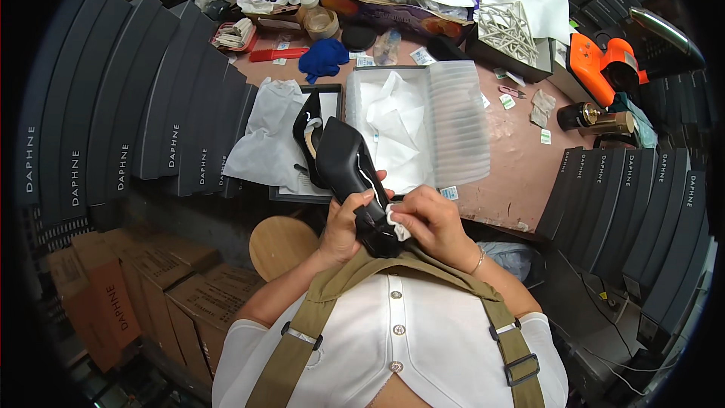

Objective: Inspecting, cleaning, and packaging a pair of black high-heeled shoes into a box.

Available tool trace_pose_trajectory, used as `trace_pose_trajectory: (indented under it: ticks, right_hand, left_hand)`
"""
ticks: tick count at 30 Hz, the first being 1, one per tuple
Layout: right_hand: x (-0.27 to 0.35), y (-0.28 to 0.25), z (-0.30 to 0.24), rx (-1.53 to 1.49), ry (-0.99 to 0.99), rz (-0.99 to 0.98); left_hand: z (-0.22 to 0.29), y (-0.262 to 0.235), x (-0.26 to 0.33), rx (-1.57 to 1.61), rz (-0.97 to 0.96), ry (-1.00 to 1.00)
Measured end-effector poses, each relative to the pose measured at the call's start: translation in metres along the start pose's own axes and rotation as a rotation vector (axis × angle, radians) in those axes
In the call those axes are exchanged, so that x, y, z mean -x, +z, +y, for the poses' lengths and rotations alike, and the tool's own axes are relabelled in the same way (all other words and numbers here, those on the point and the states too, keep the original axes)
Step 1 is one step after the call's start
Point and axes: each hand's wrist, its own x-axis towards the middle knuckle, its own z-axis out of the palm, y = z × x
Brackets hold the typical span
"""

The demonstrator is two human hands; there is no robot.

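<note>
My left hand (343, 227) grips a glossy black high-heeled shoe (349, 174) by its heel end, sole side turned up toward me. My right hand (432, 223) presses a small white wad (396, 219) against the back of that shoe. A second black shoe (308, 130) lies in an open shoe box (331, 91) on the pinkish worktable, beside white tissue paper (270, 136). Just right of it stands another open box (355, 83) lined with white tissue and a sheet of ribbed foam wrap (457, 121).
Stacks of flat dark shoe boxes (113, 106) flank the table left and right (642, 211). An orange tool (604, 64), a dark can (593, 117), a blue cloth (323, 57), a red tool (278, 54) and clutter lie on the table. A round wooden stool (279, 245) and brown cartons (143, 287) sit below.
</note>
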Motion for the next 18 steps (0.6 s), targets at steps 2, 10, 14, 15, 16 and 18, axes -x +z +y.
trace_pose_trajectory:
  ticks: [2,10,14,15,16,18]
  right_hand:
    - [0.002,0.001,0.008,-0.158,0.102,0.007]
    - [-0.008,0.008,-0.007,-0.012,-0.111,-0.01]
    - [-0.019,-0.005,-0.005,-0.056,-0.006,-0.011]
    - [-0.017,-0.014,0.001,-0.073,0.021,0.015]
    - [-0.015,-0.027,0.005,-0.09,0.049,0.043]
    - [-0.012,-0.072,0.005,0.0,0.162,0.171]
  left_hand:
    - [-0.001,0.004,0.0,0.0,0.028,0.018]
    - [0.008,0.012,0.006,-0.015,-0.015,0.025]
    - [0.008,0.008,-0.005,0.017,0.061,0.055]
    - [0.012,0.001,-0.012,-0.005,0.06,0.059]
    - [0.02,-0.003,-0.013,0.01,0.023,0.032]
    - [0.023,-0.012,-0.025,0.175,0.036,0.136]
